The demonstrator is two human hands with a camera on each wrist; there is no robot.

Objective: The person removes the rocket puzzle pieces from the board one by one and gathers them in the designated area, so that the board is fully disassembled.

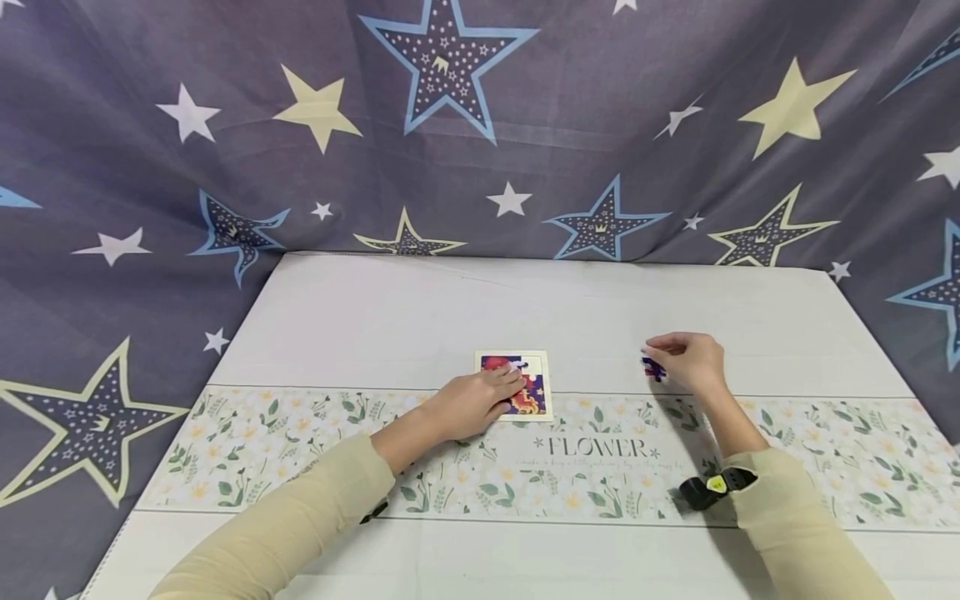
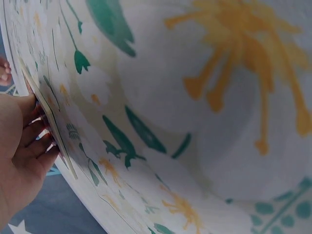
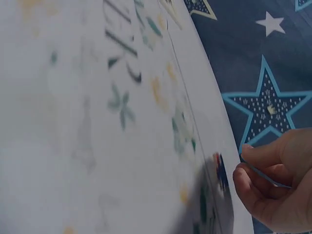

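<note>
A small square jigsaw puzzle with a cream border lies on the table, its picture red, purple and yellow. Its upper right part shows pale. My left hand rests on its left side, fingers reaching across the picture and covering part of it. The left wrist view shows those fingers against the face of the thin board. Over to the right, dark purple puzzle pieces lie on the table. My right hand is right above them, thumb and forefinger close together; in the right wrist view the pieces show apart from the fingertips.
The white table has a floral band across it, printed with the word FLOWER. A dark curtain with stars hangs behind and at both sides. A black strap device sits on the right wrist.
</note>
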